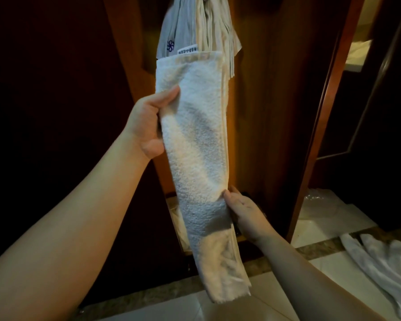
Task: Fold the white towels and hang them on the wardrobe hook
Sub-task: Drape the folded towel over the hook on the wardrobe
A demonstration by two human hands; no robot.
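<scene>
A white towel [196,144], folded into a long narrow strip, hangs upright in front of the wooden wardrobe. My left hand [146,126] grips its left edge near the top, thumb on the front face and fingers behind. My right hand [243,212] pinches the right edge lower down. Above the strip hang other folded towels [202,26], one with a blue logo and a label; the hook itself is out of view.
The open wardrobe door [329,112] stands at the right. More white cloth [380,260] lies crumpled on the tiled floor at the lower right. A light bundle [178,225] sits on the wardrobe bottom behind the towel. The left side is dark.
</scene>
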